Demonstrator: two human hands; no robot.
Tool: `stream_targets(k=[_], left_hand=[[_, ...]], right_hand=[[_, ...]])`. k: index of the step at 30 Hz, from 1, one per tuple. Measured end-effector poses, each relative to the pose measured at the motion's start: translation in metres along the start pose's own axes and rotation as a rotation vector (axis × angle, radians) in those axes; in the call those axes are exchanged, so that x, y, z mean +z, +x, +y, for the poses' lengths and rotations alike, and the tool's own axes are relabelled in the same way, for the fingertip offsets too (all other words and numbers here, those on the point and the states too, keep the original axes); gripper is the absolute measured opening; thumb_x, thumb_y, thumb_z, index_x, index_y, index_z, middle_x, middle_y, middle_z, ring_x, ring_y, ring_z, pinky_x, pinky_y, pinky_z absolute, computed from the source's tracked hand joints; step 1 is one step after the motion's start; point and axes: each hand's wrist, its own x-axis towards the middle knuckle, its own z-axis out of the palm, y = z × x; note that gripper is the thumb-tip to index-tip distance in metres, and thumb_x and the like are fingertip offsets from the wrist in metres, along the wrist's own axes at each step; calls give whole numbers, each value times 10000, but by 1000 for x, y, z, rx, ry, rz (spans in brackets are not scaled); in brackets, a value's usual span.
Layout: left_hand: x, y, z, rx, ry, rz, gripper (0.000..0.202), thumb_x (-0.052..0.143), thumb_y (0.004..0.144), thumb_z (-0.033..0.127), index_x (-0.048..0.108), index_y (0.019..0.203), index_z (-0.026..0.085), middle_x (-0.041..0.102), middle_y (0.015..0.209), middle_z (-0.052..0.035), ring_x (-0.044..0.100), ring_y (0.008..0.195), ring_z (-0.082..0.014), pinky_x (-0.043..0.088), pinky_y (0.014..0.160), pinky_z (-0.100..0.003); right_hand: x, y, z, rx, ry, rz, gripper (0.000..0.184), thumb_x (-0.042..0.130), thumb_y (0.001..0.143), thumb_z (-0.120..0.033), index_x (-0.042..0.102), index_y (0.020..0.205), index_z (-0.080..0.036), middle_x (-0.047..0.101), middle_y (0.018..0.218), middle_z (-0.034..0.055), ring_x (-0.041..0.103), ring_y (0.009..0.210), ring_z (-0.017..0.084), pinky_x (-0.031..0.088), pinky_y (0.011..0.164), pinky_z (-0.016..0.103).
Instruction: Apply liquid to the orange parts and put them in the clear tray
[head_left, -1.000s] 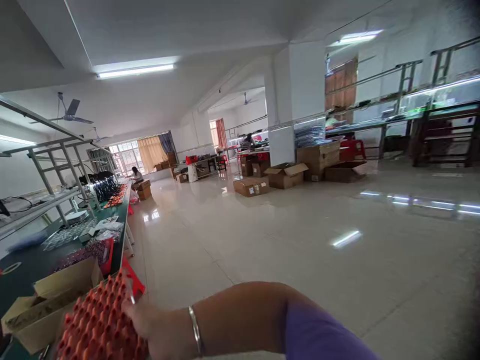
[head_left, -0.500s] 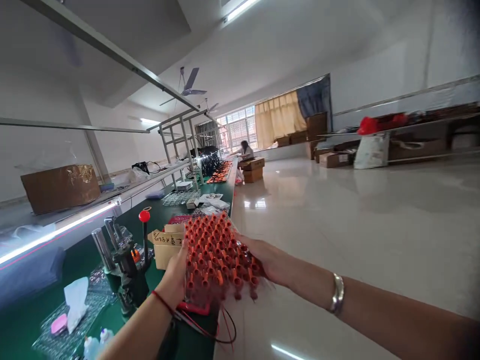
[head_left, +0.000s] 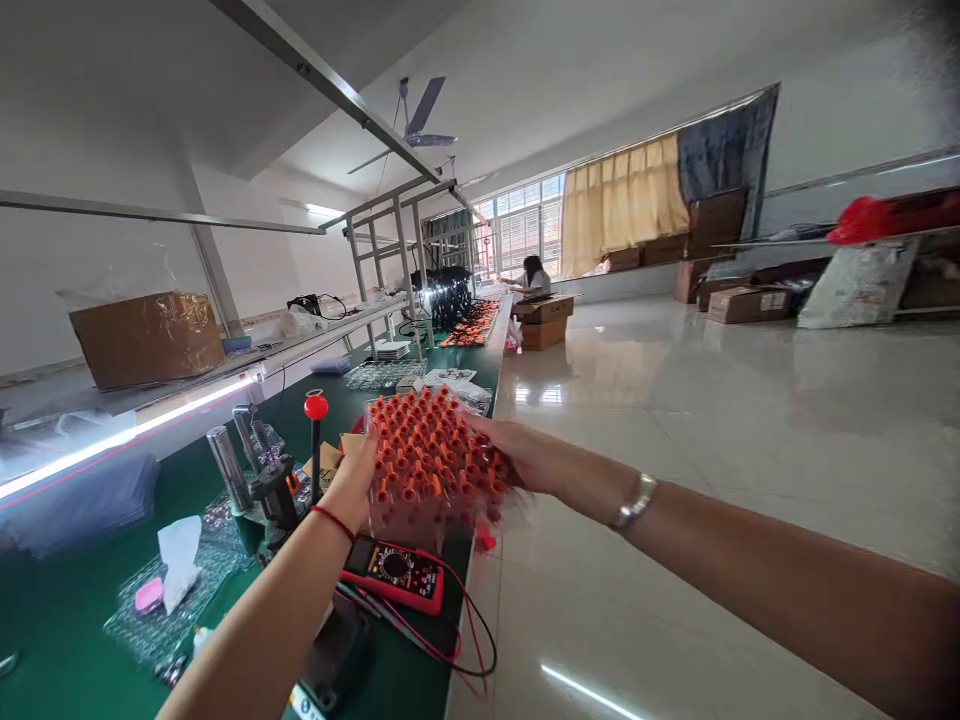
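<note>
Between my two hands is a clear plastic tray of orange tube-shaped parts (head_left: pixel 435 455), standing in rows and lifted above the bench edge. My left hand (head_left: pixel 356 475) grips its left side, and my right hand (head_left: pixel 517 455) clasps the right side; some fingers of both are hidden by the tray. Below it a red and black multimeter (head_left: pixel 397 572) lies on the green bench, its red and black leads looping over the edge. A hand press with a red-knobbed lever (head_left: pixel 316 408) stands left of my left hand. An open cardboard box (head_left: pixel 324 465) is partly hidden behind that hand.
Tissue (head_left: pixel 180 562) and a pink case (head_left: pixel 149 596) lie on bubble wrap at the left. A metal-framed shelf (head_left: pixel 315 330) runs along the bench. Far down, a person (head_left: pixel 532 280) sits beside stacked cartons (head_left: pixel 544 325). Shiny floor (head_left: pixel 675 480) stretches to the right.
The tray of orange parts has moved slightly upward in view, held by both hands. The multimeter's face now shows beneath it. My view has shifted left and downward.
</note>
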Motion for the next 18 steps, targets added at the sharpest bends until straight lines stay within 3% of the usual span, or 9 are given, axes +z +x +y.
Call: stream_targets(k=[4,9,13,18], left_hand=[[-3,34,11,31,24,62,332,600,966,390,613,1202,156,673,1143,-89,684,925,-216,595,786,-405],[-18,65,7,36,32,119,337,618,957,352,594,1238,168,629,1231,-99,653,1019,-245,573,850,-448],[-31,76,4,45,37,152,343,619,956,352,591,1245,168,626,1239,-101,651,1026,-247,571,855,-452],[-38,84,1,56,57,184,345,621,955,344,588,1253,172,619,1254,-101,646,1041,-251,567,867,-459]], right_hand=[[4,54,-10,16,28,-18,356,615,969,-368,581,1266,-175,600,1256,96,635,1044,224,551,873,432],[6,107,1,52,28,-65,364,620,966,-365,577,1272,-172,598,1259,96,634,1049,228,551,874,436],[9,129,10,58,10,-82,361,620,966,-361,578,1271,-172,598,1259,96,635,1048,227,551,873,434],[9,134,15,63,-38,-73,364,619,966,-366,577,1272,-172,597,1260,97,634,1050,228,550,875,436]])
